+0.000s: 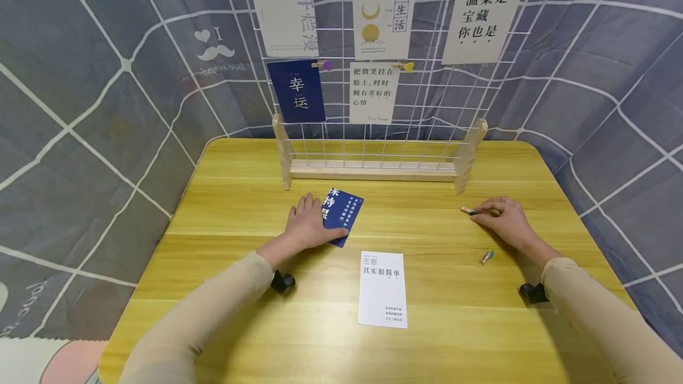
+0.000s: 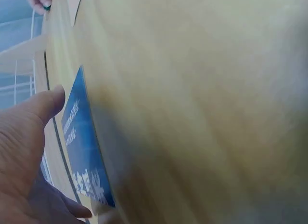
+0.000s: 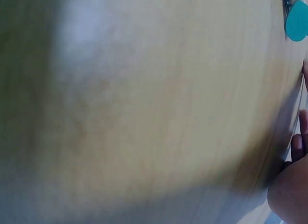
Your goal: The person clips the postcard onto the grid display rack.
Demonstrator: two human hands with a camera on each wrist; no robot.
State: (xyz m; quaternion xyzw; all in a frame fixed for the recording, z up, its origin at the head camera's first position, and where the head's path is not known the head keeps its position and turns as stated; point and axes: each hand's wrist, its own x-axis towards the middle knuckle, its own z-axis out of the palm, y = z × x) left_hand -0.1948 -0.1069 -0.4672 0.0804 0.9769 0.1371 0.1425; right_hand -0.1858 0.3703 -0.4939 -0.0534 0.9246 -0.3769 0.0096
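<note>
My left hand (image 1: 308,224) lies over the left part of a dark blue card (image 1: 343,215) with white characters. Its fingers point toward the rack and its thumb reaches across the card's near end. The left wrist view shows the thumb extended beside the blue card (image 2: 86,142). Farther right, my right hand (image 1: 504,221) pinches a small wooden clothespin (image 1: 468,211) with a green end between thumb and fingertips, low over the table. A second clothespin (image 1: 487,257) with a teal heart (image 3: 297,21) lies nearer me. The right hand's fingers are partly cut off in its wrist view.
A white card (image 1: 382,289) with dark print lies on the yellow wooden table (image 1: 453,342). Behind stands a white wire rack (image 1: 336,135) on wooden feet (image 1: 469,156). Several cards hang there from heart clothespins, among them a blue card (image 1: 296,92). Grey grid-patterned fabric (image 1: 96,147) surrounds the table.
</note>
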